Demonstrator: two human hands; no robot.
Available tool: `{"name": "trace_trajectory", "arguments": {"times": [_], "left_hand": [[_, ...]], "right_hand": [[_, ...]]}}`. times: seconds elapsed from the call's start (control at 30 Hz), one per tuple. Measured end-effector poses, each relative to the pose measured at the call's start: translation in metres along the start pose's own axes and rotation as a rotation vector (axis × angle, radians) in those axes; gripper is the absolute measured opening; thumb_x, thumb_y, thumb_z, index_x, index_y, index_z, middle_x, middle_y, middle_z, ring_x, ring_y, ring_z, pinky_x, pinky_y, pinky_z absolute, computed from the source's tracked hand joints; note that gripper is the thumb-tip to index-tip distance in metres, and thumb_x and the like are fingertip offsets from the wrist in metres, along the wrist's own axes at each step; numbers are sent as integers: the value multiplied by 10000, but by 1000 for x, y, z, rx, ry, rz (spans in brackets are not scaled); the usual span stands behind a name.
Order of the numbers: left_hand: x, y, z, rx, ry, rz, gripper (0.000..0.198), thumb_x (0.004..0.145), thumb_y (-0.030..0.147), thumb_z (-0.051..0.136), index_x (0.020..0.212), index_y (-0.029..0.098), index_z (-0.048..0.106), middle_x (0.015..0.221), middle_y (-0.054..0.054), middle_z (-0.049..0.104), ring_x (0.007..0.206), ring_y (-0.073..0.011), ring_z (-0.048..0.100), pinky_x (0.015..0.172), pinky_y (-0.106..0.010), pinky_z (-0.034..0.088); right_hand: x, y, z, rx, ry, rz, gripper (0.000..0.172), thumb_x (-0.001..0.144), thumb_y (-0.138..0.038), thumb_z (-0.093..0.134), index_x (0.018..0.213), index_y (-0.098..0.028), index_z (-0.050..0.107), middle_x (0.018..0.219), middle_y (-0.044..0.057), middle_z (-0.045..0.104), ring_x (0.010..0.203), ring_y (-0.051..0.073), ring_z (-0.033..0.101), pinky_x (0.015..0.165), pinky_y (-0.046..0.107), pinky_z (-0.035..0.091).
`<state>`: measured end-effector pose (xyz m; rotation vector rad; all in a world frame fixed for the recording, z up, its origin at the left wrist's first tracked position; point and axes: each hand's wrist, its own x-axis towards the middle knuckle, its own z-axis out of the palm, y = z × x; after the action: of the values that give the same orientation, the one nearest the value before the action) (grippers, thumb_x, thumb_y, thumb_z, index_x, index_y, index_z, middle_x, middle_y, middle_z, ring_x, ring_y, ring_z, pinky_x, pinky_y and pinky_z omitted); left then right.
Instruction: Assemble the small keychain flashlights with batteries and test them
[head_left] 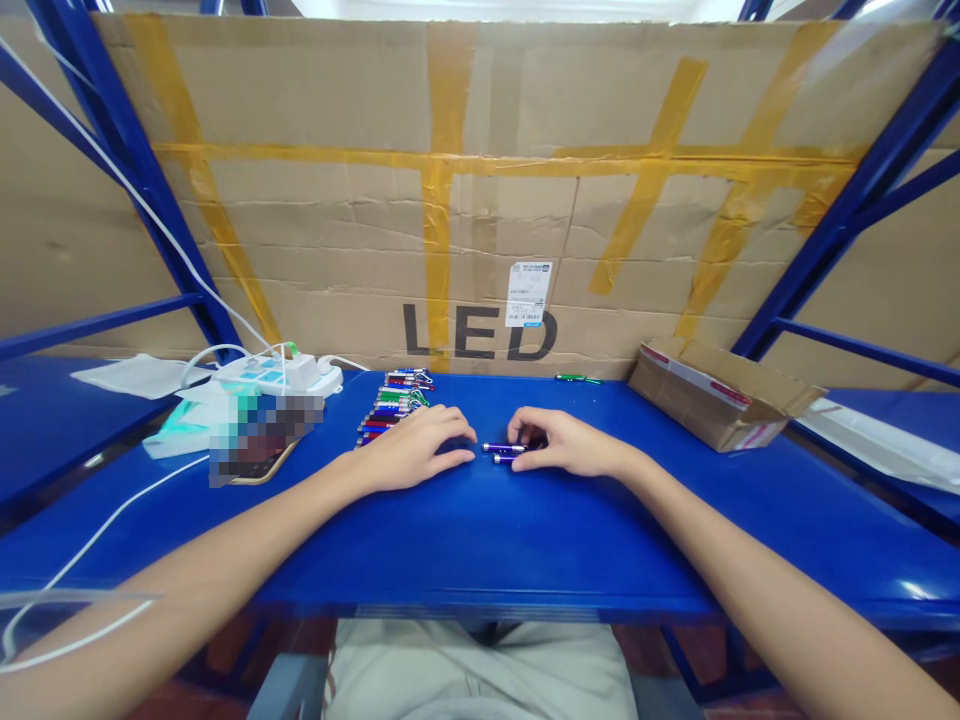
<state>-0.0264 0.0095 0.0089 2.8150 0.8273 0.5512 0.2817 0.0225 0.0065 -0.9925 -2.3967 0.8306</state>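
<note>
My left hand (420, 447) lies over the table with its fingers stretched out and apart, holding nothing I can see. Just behind it runs a row of slim metal keychain penlights (381, 422) in red, blue, green and silver, several with clips at their right ends; the hand hides part of the row. To the right, my right hand (559, 442) curls its thumb and fingers around two slim purple penlights (504, 449). Their silver ends point left, toward my left hand, and their right ends are hidden in my fingers.
A green penlight (577, 378) lies alone at the table's back edge. An open cardboard box (720, 395) stands at the back right. On the left are a phone (262, 455), a white power strip (281, 374) and cables. A large LED carton (360, 230) walls off the back.
</note>
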Motion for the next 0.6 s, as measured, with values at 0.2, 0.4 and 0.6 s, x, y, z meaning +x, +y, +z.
{"name": "trace_trajectory", "arguments": {"times": [0.2,0.4,0.6], "left_hand": [[0,1,-1,-14,-4,-18,253,1115,434,575,1239,250,698,1265,-81,713,1189,-278,665,1061,-432,492],[0,2,2,-18,-13,-12,271,1113,438,581,1278,249,682,1280,-85,708,1200,-280,662,1069,-434,492],[1,5,3,-21,-25,-11,299,1118,445,573,1318,243,664,1299,-90,706,1201,-284,656,1066,-438,489]], "right_hand": [[-8,69,-49,-496,387,387,262,1039,-348,583,1219,-190,688,1313,139,736,1163,280,680,1066,413,528],[-12,108,-59,-638,383,586,554,1097,-422,413,1608,-228,502,1708,165,469,1473,459,467,1168,686,413],[-5,112,-53,-663,315,664,654,1109,-454,309,1732,-252,313,1819,92,293,1537,440,426,1218,672,385]]}}
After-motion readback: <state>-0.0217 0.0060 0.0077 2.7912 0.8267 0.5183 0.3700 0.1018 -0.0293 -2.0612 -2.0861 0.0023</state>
